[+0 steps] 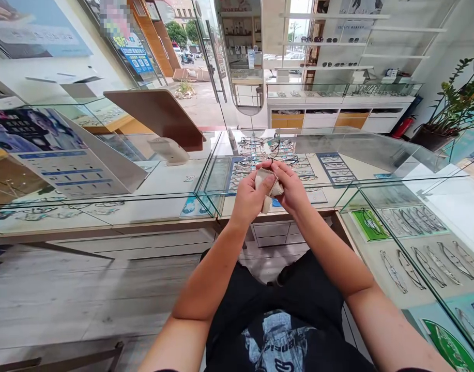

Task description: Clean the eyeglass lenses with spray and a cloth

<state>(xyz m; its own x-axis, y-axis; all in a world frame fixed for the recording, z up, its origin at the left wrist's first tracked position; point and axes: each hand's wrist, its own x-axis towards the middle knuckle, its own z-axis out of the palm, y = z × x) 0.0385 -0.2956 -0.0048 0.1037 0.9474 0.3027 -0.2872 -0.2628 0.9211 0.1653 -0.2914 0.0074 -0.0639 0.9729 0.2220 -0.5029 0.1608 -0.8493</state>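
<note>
My two hands meet over the glass display case [217,191], raised in front of my body. My left hand [247,199] is closed on a beige cloth [276,189], its thumb pressed onto the fabric. A loose corner of the cloth hangs below the fingers. Close against it, my right hand [291,187] has its fingers bent around a pair of dark-framed eyeglasses [275,145], whose thin temples seem to stick up beyond the fingertips. The lenses are mostly hidden by fingers and cloth. Rows of eyeglasses [250,166] lie inside the case beneath my hands.
At left stand a desk calendar [74,165] and a brown-backed tablet stand [159,113]. Another glass case [411,258] with several glasses runs along my right side. Beyond are an oval mirror [243,77], wall shelves [333,45] and a potted plant [454,103].
</note>
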